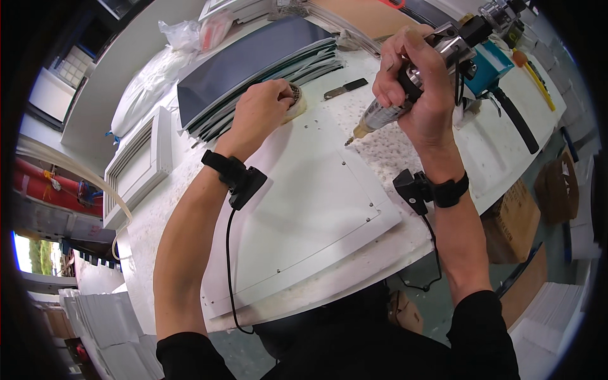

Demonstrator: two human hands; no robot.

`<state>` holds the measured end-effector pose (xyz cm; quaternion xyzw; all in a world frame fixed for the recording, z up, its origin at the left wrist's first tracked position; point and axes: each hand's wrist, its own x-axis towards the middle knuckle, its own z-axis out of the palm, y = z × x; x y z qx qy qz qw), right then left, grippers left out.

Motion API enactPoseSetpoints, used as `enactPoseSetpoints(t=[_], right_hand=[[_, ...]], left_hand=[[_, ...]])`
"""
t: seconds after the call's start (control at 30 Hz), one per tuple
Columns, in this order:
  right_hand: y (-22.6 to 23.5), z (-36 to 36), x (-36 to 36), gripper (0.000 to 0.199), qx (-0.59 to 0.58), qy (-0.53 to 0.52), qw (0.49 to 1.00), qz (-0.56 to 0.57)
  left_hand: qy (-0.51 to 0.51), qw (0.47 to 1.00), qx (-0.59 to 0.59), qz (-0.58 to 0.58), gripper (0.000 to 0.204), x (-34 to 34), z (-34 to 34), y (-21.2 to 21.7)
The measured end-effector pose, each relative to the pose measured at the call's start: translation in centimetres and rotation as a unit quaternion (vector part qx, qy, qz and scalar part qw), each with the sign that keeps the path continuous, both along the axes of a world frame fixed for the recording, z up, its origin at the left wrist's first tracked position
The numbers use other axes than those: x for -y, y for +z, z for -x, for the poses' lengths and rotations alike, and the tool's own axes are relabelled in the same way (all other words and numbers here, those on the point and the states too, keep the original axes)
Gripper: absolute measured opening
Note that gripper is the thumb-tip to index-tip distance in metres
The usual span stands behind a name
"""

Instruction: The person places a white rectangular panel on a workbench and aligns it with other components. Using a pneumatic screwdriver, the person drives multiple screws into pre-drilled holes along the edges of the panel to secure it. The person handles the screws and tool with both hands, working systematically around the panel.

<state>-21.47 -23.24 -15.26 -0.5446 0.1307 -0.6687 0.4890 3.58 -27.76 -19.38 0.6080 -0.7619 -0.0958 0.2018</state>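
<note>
My right hand is wrapped round a metal power screwdriver, which slants down to the left. Its bit points at the edge of a white panel, close to a screw there; whether they touch I cannot tell. Several small screws sit along the panel's borders. At the panel's far edge my left hand has its fingers curled in at the mouth of a small round tub of small dark pieces. What those fingertips pinch, if anything, is hidden.
Behind my left hand lies a stack of dark grey panels. A knife rests beyond the white panel. White louvred frames lean at the left. A teal tool with a black handle lies at the right, and a cardboard box stands below the table.
</note>
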Motion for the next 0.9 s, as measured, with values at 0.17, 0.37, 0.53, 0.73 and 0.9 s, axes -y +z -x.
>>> enactPoseSetpoints(t=[0.17,0.37,0.53,0.73,0.9], right_hand=[[0.6,-0.1,-0.5,0.031,-0.003,-0.014,1.0,-0.001],[-0.1,0.3,0.1,0.032,-0.024,0.02,1.0,0.004],[0.6,-0.5,-0.9,0.03,0.006,0.004,1.0,-0.003],[0.9,-0.3,-1.5,0.029,0.047,0.037,0.998,0.005],[0.7,-0.5,-1.7,0.028,0.08,0.089,0.993,0.009]], left_hand=[[0.007,0.996,-0.028,0.09,0.018,-0.6,-0.4,0.1],[0.021,0.994,-0.064,0.082,0.018,-1.6,-1.1,0.0],[0.044,0.983,-0.177,0.022,0.019,-3.5,-1.3,0.7],[0.014,0.909,-0.369,-0.193,0.021,-10.4,0.2,-0.1],[-0.057,0.836,-0.484,-0.25,0.017,-12.9,0.5,-1.2]])
